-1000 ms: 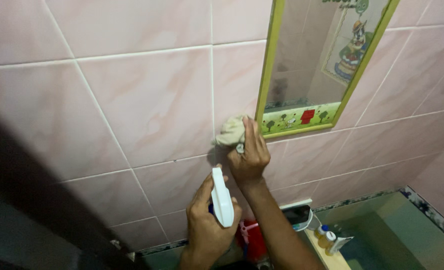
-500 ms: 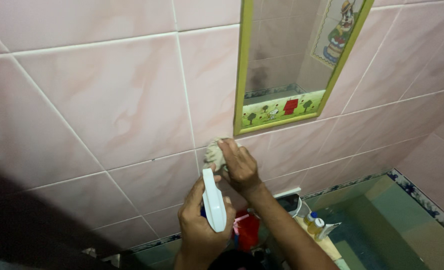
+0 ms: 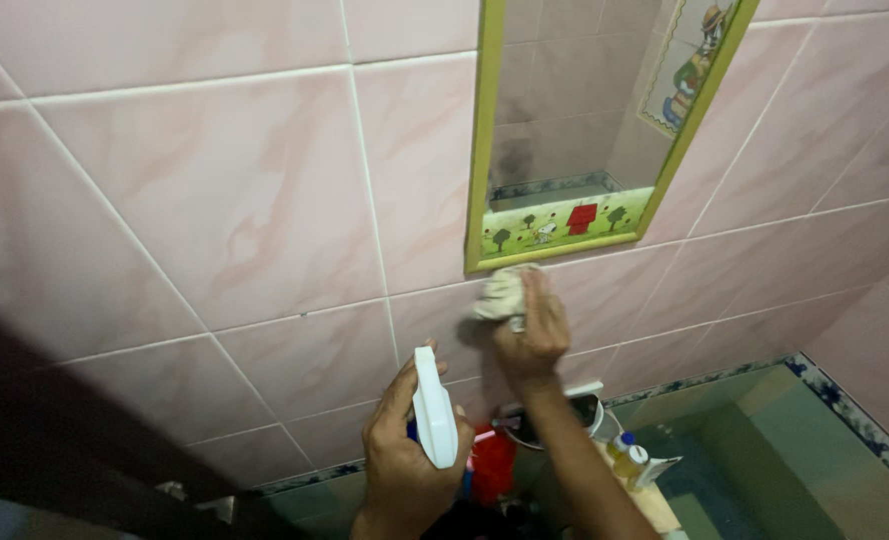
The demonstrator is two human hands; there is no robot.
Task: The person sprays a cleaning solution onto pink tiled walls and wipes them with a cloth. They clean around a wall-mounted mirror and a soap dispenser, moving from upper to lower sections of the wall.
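My right hand (image 3: 534, 335) presses a crumpled beige cloth (image 3: 500, 294) against the pink tiled wall (image 3: 234, 200), just under the lower edge of a green-framed mirror (image 3: 482, 140). My left hand (image 3: 404, 450) grips a spray bottle with a white trigger head (image 3: 432, 410), held upright below and left of the cloth, nozzle towards the wall. The bottle's body is mostly hidden by my fingers.
Below the hands stand a red container (image 3: 491, 462), a small shelf with a few small bottles (image 3: 626, 462) and a dark rounded object (image 3: 564, 415). A green-tiled basin with a patterned border (image 3: 834, 400) lies at the lower right. A dark shape (image 3: 54, 440) fills the lower left.
My right hand has slid the cloth to the right and slightly up along the wall, to under the mirror frame. The left hand and spray bottle stay about where they were.
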